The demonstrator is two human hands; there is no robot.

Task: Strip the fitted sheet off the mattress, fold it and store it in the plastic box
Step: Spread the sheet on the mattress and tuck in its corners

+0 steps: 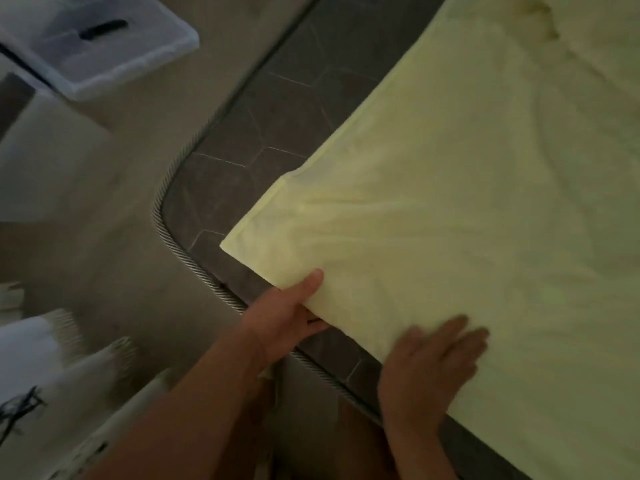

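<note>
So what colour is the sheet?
The sheet is pale yellow, clearest in the head view.

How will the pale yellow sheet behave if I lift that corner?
Probably floppy: the pale yellow fitted sheet wrinkles by the left hand. Likely light, since its edge looks thin. It may slide over the grey quilted mattress.
</note>
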